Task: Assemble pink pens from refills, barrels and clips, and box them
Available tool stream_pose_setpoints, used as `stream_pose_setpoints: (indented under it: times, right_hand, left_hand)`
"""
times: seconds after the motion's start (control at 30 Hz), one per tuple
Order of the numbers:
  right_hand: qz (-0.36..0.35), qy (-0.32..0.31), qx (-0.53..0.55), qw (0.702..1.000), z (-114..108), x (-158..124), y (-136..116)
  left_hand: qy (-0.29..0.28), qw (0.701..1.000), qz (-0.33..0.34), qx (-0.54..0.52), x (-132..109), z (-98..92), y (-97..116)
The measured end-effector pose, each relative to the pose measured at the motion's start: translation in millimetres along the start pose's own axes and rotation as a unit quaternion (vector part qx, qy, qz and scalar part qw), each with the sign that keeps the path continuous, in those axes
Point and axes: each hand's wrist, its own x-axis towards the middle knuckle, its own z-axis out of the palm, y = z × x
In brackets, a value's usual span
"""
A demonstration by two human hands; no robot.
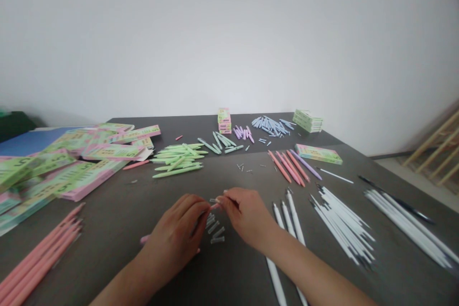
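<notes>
My left hand point(179, 224) is closed on a pink pen part point(215, 206), its fingertips meeting those of my right hand near the middle of the view. A pink end shows beside the left wrist. My right hand point(249, 213) pinches at the other end of the pink part, where a small clear piece point(213, 200) also shows; which fingers hold it is hard to tell. Just below the fingertips, several small clear plastic pieces point(218, 234) lie on the dark table point(125, 248).
Pink barrels point(39, 258) lie front left, below piled cartons point(103, 152). Green pens point(179, 158), purple parts point(244, 133) and blue parts point(271, 125) lie farther back. Pink pens point(289, 167), white refills point(344, 224) and white barrels point(409, 224) are on the right.
</notes>
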Motion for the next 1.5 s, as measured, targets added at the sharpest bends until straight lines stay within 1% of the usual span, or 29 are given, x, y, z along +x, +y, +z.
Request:
stream_pose_setpoints:
  times: [0.1,0.2,0.27,0.33,0.43,0.53,0.63,0.7,0.77,0.83,0.9,0.97,1.07,1.2,1.33,1.5]
  right_hand:
    - [0.022,0.009,-0.026,0.999,-5.1,2.3,3.1]
    - [0.048,0.042,-0.031,0.997,-15.7,5.8,11.3]
    - [0.060,0.062,-0.033,0.996,-23.8,8.1,17.0]
    - [0.069,0.081,-0.038,0.994,-31.0,9.8,21.1]
    - [0.072,0.099,-0.046,0.991,-38.2,10.9,23.9]
    - [0.071,0.106,-0.049,0.991,-41.3,11.5,25.0]
    - [0.072,0.107,-0.054,0.990,-42.6,11.8,25.8]
    - [0.074,0.107,-0.058,0.990,-43.3,11.6,26.0]
    - [0.075,0.105,-0.062,0.990,-44.5,11.3,25.6]
    - [0.075,0.101,-0.065,0.990,-46.0,11.0,24.7]
    - [0.074,0.097,-0.065,0.990,-47.2,10.6,23.8]
    - [0.070,0.091,-0.064,0.991,-46.8,10.3,23.3]
    - [0.060,0.080,-0.062,0.993,-41.1,9.1,23.2]
    - [0.040,0.059,-0.061,0.996,-25.6,6.2,22.5]
    - [0.023,0.044,-0.057,0.997,-12.7,3.3,20.3]
    - [0.031,0.066,-0.006,0.997,-11.7,5.0,19.5]
  left_hand:
    - [-0.053,0.997,-0.051,0.001,0.5,0.3,-9.9]
    - [-0.116,0.986,-0.115,0.024,0.4,0.5,-24.0]
    - [-0.156,0.977,-0.143,0.031,0.4,1.5,-30.6]
    - [-0.185,0.971,-0.151,0.025,1.1,3.4,-32.5]
    - [-0.209,0.967,-0.148,0.009,3.0,6.1,-29.1]
    - [-0.220,0.964,-0.147,-0.003,4.5,6.6,-25.6]
    - [-0.221,0.965,-0.140,-0.001,4.9,5.0,-26.9]
    - [-0.202,0.969,-0.142,0.004,4.7,3.3,-29.8]
    - [-0.171,0.974,-0.145,0.012,5.2,1.5,-32.3]
    - [-0.153,0.979,-0.133,0.017,7.5,-0.1,-32.3]
    - [-0.165,0.980,-0.109,0.024,12.6,-1.1,-29.3]
    - [-0.194,0.976,-0.090,0.033,20.6,-0.4,-24.5]
    - [-0.223,0.970,-0.084,0.045,34.5,6.0,-19.5]
    - [-0.230,0.968,-0.090,0.052,46.2,20.1,-20.1]
    - [-0.221,0.969,-0.106,0.040,48.9,27.4,-23.6]
    - [-0.182,0.971,-0.151,-0.019,50.7,24.0,-27.2]
